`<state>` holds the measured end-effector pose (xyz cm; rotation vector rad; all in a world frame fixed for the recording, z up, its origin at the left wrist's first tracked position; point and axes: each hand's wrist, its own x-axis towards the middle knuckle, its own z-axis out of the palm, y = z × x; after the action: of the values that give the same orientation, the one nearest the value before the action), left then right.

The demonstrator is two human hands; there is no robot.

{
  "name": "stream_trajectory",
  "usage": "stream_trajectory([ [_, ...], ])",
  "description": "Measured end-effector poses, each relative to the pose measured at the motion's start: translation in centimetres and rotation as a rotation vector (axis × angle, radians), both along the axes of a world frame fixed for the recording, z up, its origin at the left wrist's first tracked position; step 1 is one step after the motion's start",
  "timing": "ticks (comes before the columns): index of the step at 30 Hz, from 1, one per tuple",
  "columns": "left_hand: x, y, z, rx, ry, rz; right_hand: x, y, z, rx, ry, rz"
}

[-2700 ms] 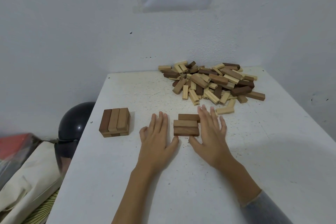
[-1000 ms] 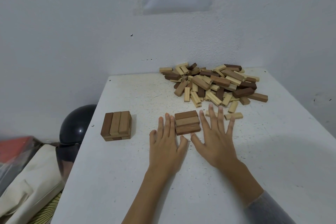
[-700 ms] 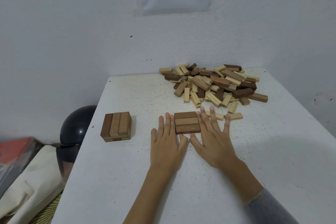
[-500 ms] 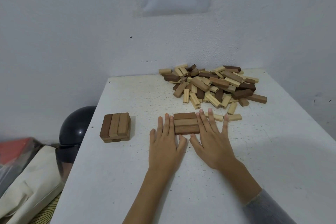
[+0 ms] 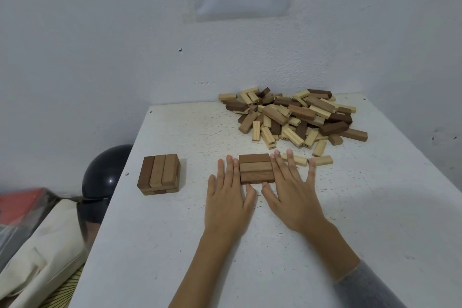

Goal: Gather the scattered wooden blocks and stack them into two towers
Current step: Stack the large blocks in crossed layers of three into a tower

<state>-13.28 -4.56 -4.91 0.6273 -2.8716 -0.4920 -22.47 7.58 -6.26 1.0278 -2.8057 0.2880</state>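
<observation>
Three brown blocks lie side by side as one flat layer (image 5: 256,169) on the white table (image 5: 375,220). My left hand (image 5: 228,197) lies flat with straight fingers against the layer's left end. My right hand (image 5: 291,192) lies flat against its right end, fingers spread. Both thumbs touch the near edge. To the left stands a short two-layer stack (image 5: 160,174). A pile of light and dark blocks (image 5: 292,116) is heaped at the back of the table.
Two pale loose blocks (image 5: 322,160) lie just beyond my right fingertips. A black round object (image 5: 105,175) and a cream bag (image 5: 37,252) sit off the table's left edge. The wall (image 5: 125,32) stands right behind the pile.
The three blocks were apart and skewed; both hands have pressed them into a squared, tight layer. The left stack and the pile have not moved.
</observation>
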Motion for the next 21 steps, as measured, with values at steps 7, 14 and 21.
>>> stream_trajectory([
  [7,0.2,-0.5,0.2,0.12,0.068,-0.027,-0.2,0.3,1.2,-0.28,-0.128,0.052],
  [14,0.0,-2.6,2.7,0.401,0.239,-0.225,-2.8,0.2,2.4,-0.399,-0.223,0.279],
  [21,-0.9,-4.3,2.5,0.398,0.177,-0.33,-3.8,0.5,2.7,-0.331,-0.214,0.375],
])
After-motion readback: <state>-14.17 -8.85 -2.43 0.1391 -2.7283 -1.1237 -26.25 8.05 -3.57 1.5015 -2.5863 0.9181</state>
